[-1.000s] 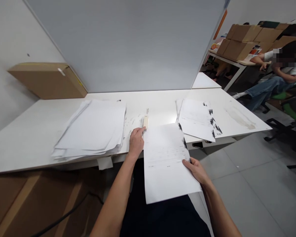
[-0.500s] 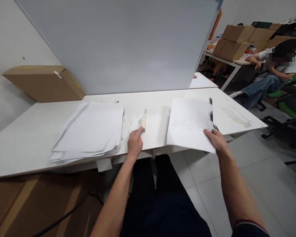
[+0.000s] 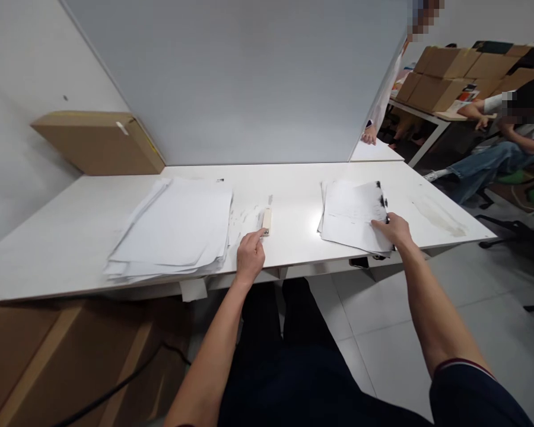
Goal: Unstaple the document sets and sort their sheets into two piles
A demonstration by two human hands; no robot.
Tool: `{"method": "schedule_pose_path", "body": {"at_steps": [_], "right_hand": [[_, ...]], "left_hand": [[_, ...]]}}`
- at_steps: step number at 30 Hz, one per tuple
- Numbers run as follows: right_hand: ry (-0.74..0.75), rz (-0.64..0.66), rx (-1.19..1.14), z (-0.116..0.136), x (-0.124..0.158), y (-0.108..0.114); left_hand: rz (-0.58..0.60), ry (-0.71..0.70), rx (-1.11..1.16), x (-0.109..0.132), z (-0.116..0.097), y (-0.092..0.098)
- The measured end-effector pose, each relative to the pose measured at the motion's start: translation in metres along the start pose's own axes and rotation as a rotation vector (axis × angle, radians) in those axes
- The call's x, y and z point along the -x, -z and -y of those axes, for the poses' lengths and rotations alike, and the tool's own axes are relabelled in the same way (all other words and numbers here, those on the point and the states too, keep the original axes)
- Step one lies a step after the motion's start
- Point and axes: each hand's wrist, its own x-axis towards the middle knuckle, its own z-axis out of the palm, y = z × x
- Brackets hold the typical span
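Note:
My left hand (image 3: 251, 256) is at the near end of a small cream oblong block (image 3: 267, 220) lying on the white table. The block shows a metal bit at its near end, and my fingers are curled against it there. My right hand (image 3: 398, 230) pinches the right edge of a white sheet of paper (image 3: 349, 216), thumb on top. This sheet has black smudges along its right side and lies over other sheets. Left of the block is a larger, uneven stack of white paper (image 3: 178, 222).
A grey-white panel (image 3: 249, 83) stands along the table's back. At the back left leans a cardboard box (image 3: 102, 145). Grey marks spot the white table (image 3: 293, 184). Behind the panel's right edge is another person's hand (image 3: 369, 135); a seated person (image 3: 485, 163) is farther right.
My right hand has lowered the sheet, which was raised and tilted, onto the right-hand papers. My left hand stays at the block. Another person's hand has come into view behind the panel.

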Motion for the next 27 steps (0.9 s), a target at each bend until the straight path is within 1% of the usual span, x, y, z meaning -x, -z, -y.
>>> {"method": "schedule_pose_path", "body": {"at_steps": [2, 4, 6, 8, 10, 11, 12, 13, 15, 16, 17, 18, 20, 23, 25, 27], "right_hand": [[0.033, -0.074, 0.143, -0.002, 0.002, -0.003], [0.080, -0.159, 0.232, -0.001, 0.009, -0.007], [0.156, -0.209, 0.203, 0.004, 0.021, -0.012], [0.267, -0.211, 0.092, 0.011, 0.038, -0.021], [0.374, -0.187, -0.059, 0.020, 0.061, -0.031], [0.414, -0.164, -0.136, 0.024, 0.074, -0.037], [0.437, -0.132, -0.206, 0.028, 0.088, -0.043], [0.453, -0.092, -0.267, 0.032, 0.102, -0.049], [0.465, -0.007, -0.365, 0.040, 0.132, -0.060], [0.466, 0.031, -0.405, 0.044, 0.146, -0.066], [0.464, 0.066, -0.441, 0.047, 0.159, -0.072], [0.464, 0.100, -0.471, 0.050, 0.171, -0.078], [0.475, 0.157, -0.518, 0.055, 0.191, -0.089], [0.542, 0.195, -0.550, 0.061, 0.210, -0.103], [0.577, 0.213, -0.550, 0.062, 0.217, -0.108], [0.580, 0.238, -0.546, 0.062, 0.219, -0.109]], "left_hand": [[-0.009, -0.019, -0.005, 0.000, 0.000, -0.002], [-0.023, -0.062, -0.012, 0.002, -0.001, -0.003], [-0.030, -0.127, -0.021, 0.006, -0.005, -0.003], [-0.034, -0.194, -0.027, 0.013, -0.011, 0.003], [-0.081, -0.232, -0.036, 0.022, -0.017, 0.016], [-0.135, -0.228, -0.050, 0.026, -0.018, 0.026], [-0.214, -0.204, -0.075, 0.030, -0.018, 0.037], [-0.300, -0.160, -0.110, 0.033, -0.016, 0.050], [-0.455, -0.019, -0.217, 0.035, -0.008, 0.076], [-0.463, 0.051, -0.276, 0.035, -0.002, 0.087], [-0.441, 0.119, -0.335, 0.035, 0.004, 0.098], [-0.393, 0.181, -0.388, 0.033, 0.011, 0.107], [-0.284, 0.281, -0.466, 0.031, 0.021, 0.118], [-0.198, 0.357, -0.500, 0.030, 0.031, 0.124], [-0.170, 0.374, -0.492, 0.030, 0.036, 0.126], [-0.133, 0.376, -0.476, 0.030, 0.039, 0.128]]}}
